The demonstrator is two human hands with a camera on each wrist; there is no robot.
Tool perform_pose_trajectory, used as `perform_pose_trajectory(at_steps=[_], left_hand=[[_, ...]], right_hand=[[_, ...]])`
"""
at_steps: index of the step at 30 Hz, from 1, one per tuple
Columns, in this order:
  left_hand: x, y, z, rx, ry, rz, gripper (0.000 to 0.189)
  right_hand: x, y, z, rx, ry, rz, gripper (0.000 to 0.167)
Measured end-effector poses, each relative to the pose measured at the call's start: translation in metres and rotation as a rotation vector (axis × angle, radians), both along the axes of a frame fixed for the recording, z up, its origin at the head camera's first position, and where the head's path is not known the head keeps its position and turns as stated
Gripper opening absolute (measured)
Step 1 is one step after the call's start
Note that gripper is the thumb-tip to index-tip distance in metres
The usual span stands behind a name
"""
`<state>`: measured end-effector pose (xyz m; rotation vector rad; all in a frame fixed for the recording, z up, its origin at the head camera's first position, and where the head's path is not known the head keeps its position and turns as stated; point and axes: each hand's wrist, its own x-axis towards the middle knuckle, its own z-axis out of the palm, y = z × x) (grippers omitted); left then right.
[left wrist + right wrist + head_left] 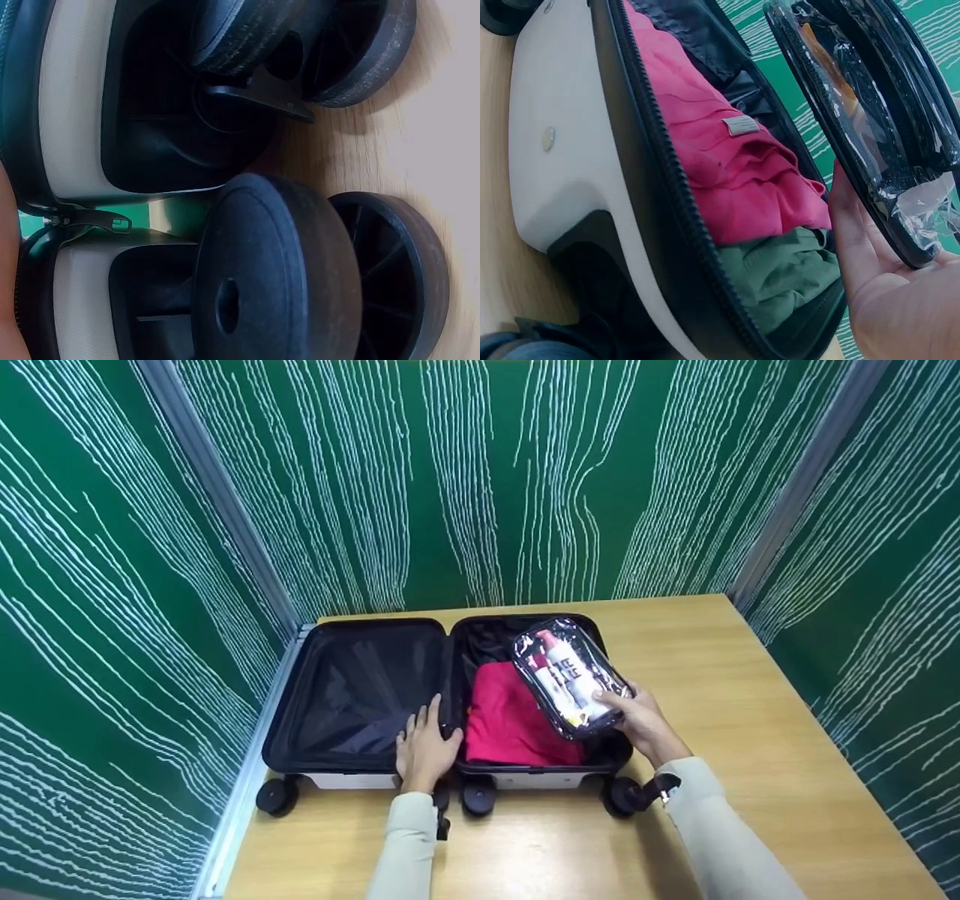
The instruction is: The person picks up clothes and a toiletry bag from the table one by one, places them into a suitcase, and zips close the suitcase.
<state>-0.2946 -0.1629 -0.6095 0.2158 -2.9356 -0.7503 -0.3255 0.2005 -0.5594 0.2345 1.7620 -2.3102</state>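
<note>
An open suitcase [360, 690] lies flat on the table, its two halves side by side. My right hand [648, 726] grips a clear toiletry pouch [564, 675] with black trim by its near corner, thumb on top, holding it tilted over the right half. White bottles with pink and red tops show through the plastic. Beneath the pouch is a folded pink garment [727, 165], with a green garment [784, 274] beside it in the right wrist view. My left hand [424, 751] rests on the near rim by the middle, fingers spread.
Black caster wheels [478, 797] stick out from the suitcase's near side. The wooden table [697, 660] extends to the right and in front. Green panels [510, 510] with white wavy lines enclose the back and sides. A zipper pull [94, 219] hangs between the halves.
</note>
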Motion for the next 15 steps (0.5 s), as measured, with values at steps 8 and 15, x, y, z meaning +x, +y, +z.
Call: perform_pose_trajectory(at_steps=[8, 15], left_hand=[[0.001, 0.001, 0.002, 0.013, 0.015, -0.003, 0.076], [0.001, 0.001, 0.002, 0.016, 0.011, 0.0, 0.076]], right_hand=[[-0.002, -0.007, -0.008, 0.035, -0.016, -0.008, 0.061], [-0.003, -0.013, -0.009, 0.027, -0.031, -0.005, 0.057]])
